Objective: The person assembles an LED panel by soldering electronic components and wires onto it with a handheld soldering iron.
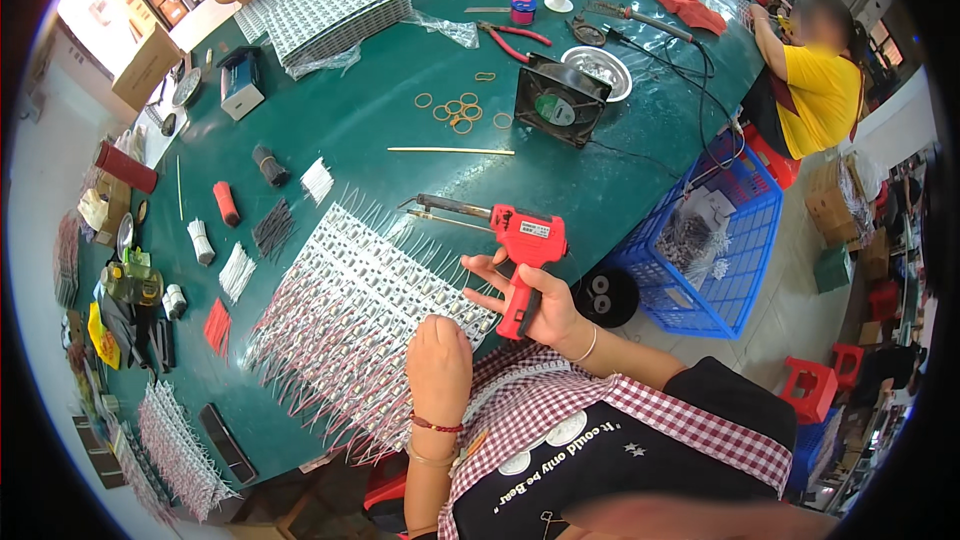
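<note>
In my right hand (pixel 548 308) is a red soldering gun (pixel 527 232), held by its handle, with some fingers stretched out. Its long metal tip points left over the far edge of a panel of small white circuit boards (pixel 345 285). Rows of thin white and red wires stick out from that panel, which lies on the green table. My left hand (pixel 438 355) rests at the panel's near right edge, fingers curled and closed. What those fingers pinch, if anything, is hidden. Beside the panel lie bunches of cut white (pixel 237 272), black (pixel 272 229) and red wires (pixel 217 328).
A black fan (pixel 562 100) stands beyond the soldering gun, near rubber bands (pixel 463 112), red-handled pliers (pixel 515 38) and a metal bowl (pixel 622 70). Stacked white panels (pixel 345 15) sit farther back. A blue crate (pixel 690 285) stands right of the table. Two other people sit around it.
</note>
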`<action>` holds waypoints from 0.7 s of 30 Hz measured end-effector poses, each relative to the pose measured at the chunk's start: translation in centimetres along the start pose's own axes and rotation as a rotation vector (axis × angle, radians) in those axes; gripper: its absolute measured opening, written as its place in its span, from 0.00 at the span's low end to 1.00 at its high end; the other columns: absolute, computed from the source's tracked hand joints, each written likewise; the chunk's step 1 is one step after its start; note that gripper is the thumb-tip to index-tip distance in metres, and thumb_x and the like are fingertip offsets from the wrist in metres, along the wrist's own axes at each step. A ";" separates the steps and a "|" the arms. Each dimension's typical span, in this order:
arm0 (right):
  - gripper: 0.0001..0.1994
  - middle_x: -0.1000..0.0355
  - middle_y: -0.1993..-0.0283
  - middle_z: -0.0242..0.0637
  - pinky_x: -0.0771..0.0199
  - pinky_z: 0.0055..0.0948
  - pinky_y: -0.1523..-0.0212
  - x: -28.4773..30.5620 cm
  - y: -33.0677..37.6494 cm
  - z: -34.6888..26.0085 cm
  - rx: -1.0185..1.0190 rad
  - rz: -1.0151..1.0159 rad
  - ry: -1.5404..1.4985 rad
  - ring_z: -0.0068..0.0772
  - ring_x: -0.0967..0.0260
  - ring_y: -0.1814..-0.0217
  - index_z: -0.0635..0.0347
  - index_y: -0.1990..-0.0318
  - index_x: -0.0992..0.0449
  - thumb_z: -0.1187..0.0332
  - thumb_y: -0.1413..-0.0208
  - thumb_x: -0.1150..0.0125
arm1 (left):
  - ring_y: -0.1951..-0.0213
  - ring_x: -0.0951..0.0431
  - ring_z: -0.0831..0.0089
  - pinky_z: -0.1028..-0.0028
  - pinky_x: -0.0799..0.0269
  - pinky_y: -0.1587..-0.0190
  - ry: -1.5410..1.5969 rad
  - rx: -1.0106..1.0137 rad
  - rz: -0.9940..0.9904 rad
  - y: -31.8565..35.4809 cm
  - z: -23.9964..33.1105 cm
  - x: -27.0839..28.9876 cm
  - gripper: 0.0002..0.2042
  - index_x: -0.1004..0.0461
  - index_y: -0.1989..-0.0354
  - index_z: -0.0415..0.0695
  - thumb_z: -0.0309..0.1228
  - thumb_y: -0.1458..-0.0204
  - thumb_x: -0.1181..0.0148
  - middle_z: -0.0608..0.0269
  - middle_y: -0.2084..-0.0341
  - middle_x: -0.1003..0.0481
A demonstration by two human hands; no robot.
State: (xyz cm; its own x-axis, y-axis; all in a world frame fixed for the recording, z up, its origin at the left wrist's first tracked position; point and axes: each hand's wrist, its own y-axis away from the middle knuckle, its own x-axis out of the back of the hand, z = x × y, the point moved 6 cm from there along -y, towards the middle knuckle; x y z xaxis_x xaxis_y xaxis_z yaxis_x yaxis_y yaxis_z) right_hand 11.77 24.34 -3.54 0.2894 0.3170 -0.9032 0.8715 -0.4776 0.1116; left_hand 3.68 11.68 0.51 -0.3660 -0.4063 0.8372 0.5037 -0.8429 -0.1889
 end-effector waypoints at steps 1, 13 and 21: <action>0.16 0.32 0.41 0.43 0.48 0.58 0.28 0.0 0.0 0.0 -0.001 -0.003 0.003 0.45 0.51 0.24 0.54 0.49 0.31 0.60 0.41 0.39 | 0.68 0.29 0.52 0.58 0.33 0.66 0.028 -0.006 -0.005 0.0 0.0 0.0 0.04 0.32 0.67 0.38 0.20 0.49 0.44 0.52 0.72 0.31; 0.16 0.33 0.40 0.43 0.51 0.59 0.28 0.0 0.7 0.4 -0.014 -0.001 -0.003 0.46 0.52 0.24 0.54 0.49 0.31 0.60 0.41 0.39 | 0.64 0.28 0.53 0.59 0.30 0.63 0.121 -0.015 -0.028 1.0 0.6 0.2 0.06 0.30 0.62 0.38 0.20 0.47 0.45 0.51 0.68 0.32; 0.16 0.34 0.37 0.49 0.51 0.59 0.28 0.4 0.1 0.3 0.005 -0.015 -0.008 0.44 0.51 0.24 0.57 0.48 0.32 0.62 0.40 0.42 | 0.67 0.29 0.50 0.60 0.32 0.64 0.182 0.170 0.052 1.7 -0.8 0.7 0.04 0.32 0.66 0.38 0.18 0.48 0.45 0.49 0.70 0.32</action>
State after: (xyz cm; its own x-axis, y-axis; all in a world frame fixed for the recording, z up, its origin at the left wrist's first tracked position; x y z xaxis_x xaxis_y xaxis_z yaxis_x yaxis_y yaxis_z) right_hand 11.84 24.16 -4.01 0.2727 0.3174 -0.9082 0.8736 -0.4772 0.0956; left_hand 3.67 9.67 0.35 -0.4635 -0.5171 0.7196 0.6441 -0.7543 -0.1272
